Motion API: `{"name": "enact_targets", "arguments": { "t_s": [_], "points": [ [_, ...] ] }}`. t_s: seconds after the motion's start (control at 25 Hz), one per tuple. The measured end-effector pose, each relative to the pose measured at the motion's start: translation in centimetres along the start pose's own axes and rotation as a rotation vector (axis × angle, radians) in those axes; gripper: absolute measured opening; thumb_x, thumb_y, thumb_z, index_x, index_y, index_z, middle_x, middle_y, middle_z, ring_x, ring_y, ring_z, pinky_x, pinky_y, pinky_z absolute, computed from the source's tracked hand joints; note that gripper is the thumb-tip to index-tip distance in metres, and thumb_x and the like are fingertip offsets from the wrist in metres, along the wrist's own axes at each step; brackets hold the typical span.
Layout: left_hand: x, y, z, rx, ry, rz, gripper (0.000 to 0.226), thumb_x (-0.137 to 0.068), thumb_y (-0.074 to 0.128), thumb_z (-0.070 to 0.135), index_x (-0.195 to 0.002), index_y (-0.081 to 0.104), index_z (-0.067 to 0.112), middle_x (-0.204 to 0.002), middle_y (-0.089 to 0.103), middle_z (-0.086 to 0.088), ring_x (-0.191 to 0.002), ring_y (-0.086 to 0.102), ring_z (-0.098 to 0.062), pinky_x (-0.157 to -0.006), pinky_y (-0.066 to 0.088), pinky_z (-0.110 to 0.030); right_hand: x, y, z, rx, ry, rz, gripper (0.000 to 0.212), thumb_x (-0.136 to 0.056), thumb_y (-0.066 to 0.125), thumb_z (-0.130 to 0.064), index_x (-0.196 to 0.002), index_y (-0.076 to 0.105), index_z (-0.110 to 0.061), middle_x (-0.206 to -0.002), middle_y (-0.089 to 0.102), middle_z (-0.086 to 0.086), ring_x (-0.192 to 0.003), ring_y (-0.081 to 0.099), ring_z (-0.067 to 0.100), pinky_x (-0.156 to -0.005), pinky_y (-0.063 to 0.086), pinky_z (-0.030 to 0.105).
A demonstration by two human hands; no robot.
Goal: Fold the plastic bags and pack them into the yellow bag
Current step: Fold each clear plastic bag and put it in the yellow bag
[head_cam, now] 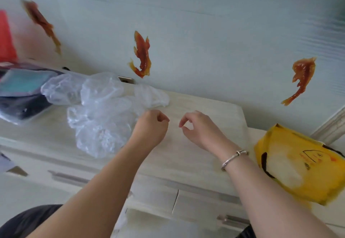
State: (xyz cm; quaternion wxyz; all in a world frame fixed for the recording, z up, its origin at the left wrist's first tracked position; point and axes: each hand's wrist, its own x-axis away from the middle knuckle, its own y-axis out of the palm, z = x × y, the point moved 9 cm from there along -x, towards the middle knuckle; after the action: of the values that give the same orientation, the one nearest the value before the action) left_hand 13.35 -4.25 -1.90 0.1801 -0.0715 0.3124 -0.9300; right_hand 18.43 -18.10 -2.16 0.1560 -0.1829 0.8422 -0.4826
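A heap of crumpled clear plastic bags point(97, 110) lies on the pale cabinet top point(186, 163), left of centre. One thin clear bag point(214, 110) is spread flat across the top, hard to make out against the wood. My left hand point(151, 127) has its fingers curled and pinches this flat bag at its near left part. My right hand point(197, 127), with a silver bracelet on the wrist, pinches it between thumb and forefinger a short way to the right. The yellow bag point(298, 166) lies at the right end of the cabinet, with white contents showing through.
A clear package of dark and teal items point(22, 96) sits at the far left, with a red object point(5, 38) behind it. The wall behind carries orange fish stickers point(141, 54). Drawer fronts with handles point(168, 196) run below the cabinet edge.
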Motion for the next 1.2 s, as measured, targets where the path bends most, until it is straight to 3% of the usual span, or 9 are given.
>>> {"name": "enact_targets", "arguments": {
  "t_s": [0.16,0.24,0.44,0.56,0.64,0.8,1.0,1.12,1.2],
  "points": [
    [-1.0,-4.1,-3.2,-0.023,-0.067,0.064,0.03,-0.086,0.044,0.0,-0.098,0.068,0.015,-0.101,0.065,-0.001,-0.095,0.06,-0.02,-0.072,0.044,-0.025,-1.7,6.1,-5.4,-0.116,-0.186,-0.232,0.022,-0.085,0.056,-0.01,-0.098,0.068,-0.023,-0.118,0.055,0.002,-0.112,0.05,0.017,-0.088,0.039,0.025],
    [-1.4,-4.5,-4.4,-0.031,-0.102,0.027,0.033,-0.082,0.042,-0.002,-0.099,0.067,0.013,-0.108,0.065,-0.005,-0.1,0.062,-0.024,-0.074,0.047,-0.028,-1.7,8.1,-6.4,-0.055,-0.264,-0.267,0.031,-0.079,0.056,-0.006,-0.103,0.068,-0.021,-0.118,0.059,0.003,-0.114,0.052,0.023,-0.095,0.042,0.033],
    [-1.5,-4.3,-5.2,-0.105,-0.132,-0.045,0.037,-0.084,0.04,-0.002,-0.107,0.066,0.011,-0.114,0.065,-0.006,-0.107,0.058,-0.023,-0.084,0.045,-0.027,-2.1,7.1,-7.2,0.15,-0.331,-0.062,0.023,-0.084,0.053,-0.009,-0.101,0.066,-0.016,-0.1,0.063,0.003,-0.103,0.051,0.025,-0.086,0.043,0.036],
    [-1.2,-4.3,-3.6,-0.031,-0.076,-0.049,0.021,-0.093,0.052,0.02,-0.104,0.067,0.01,-0.105,0.066,-0.005,-0.1,0.061,-0.023,-0.078,0.045,-0.027,-1.8,3.6,-6.2,-0.083,-0.208,0.085,0.01,-0.086,0.059,-0.013,-0.087,0.068,-0.018,-0.087,0.067,-0.005,-0.089,0.057,0.012,-0.081,0.044,0.023],
    [-0.6,-3.7,-1.7,0.074,-0.028,-0.116,0.034,-0.093,0.055,0.041,-0.103,0.067,0.011,-0.099,0.067,-0.002,-0.093,0.061,-0.018,-0.074,0.047,-0.027,-1.3,0.9,-4.6,-0.274,-0.105,0.157,0.011,-0.083,0.065,-0.011,-0.079,0.067,-0.02,-0.076,0.066,-0.011,-0.073,0.058,0.0,-0.069,0.041,0.009],
    [0.8,-2.1,1.1,0.075,0.057,-0.209,0.051,-0.082,0.059,0.061,-0.101,0.067,0.015,-0.096,0.066,0.002,-0.087,0.06,-0.011,-0.07,0.044,-0.02,0.6,-3.8,-1.4,-0.628,0.092,0.262,0.011,-0.087,0.066,-0.011,-0.077,0.067,-0.016,-0.076,0.068,0.0,-0.072,0.059,0.009,-0.07,0.045,0.02],
    [1.4,1.0,0.3,-0.151,0.018,-0.342,0.053,-0.08,0.063,0.06,-0.103,0.059,0.013,-0.101,0.06,0.001,-0.087,0.054,-0.013,-0.07,0.039,-0.025,2.7,-5.3,2.3,-0.636,0.257,0.294,0.014,-0.089,0.063,-0.018,-0.076,0.066,-0.015,-0.076,0.065,0.002,-0.078,0.061,0.017,-0.087,0.052,0.042],
    [2.2,2.1,1.8,-0.077,0.052,-0.333,0.051,-0.083,0.066,0.05,-0.118,0.058,0.014,-0.112,0.057,0.003,-0.099,0.054,-0.013,-0.079,0.039,-0.024,3.5,-5.8,3.9,-0.642,0.309,0.273,0.018,-0.091,0.061,-0.02,-0.079,0.064,-0.007,-0.077,0.064,0.008,-0.075,0.061,0.023,-0.074,0.055,0.039],
    [2.5,2.4,3.2,0.128,0.05,-0.326,0.041,-0.086,0.063,0.049,-0.11,0.064,0.015,-0.108,0.065,0.004,-0.1,0.061,-0.014,-0.08,0.046,-0.025,4.1,-6.4,4.7,-0.673,0.331,0.279,0.019,-0.092,0.06,-0.023,-0.077,0.062,-0.011,-0.081,0.068,0.016,-0.073,0.061,0.027,-0.067,0.051,0.036]
  ]
}}
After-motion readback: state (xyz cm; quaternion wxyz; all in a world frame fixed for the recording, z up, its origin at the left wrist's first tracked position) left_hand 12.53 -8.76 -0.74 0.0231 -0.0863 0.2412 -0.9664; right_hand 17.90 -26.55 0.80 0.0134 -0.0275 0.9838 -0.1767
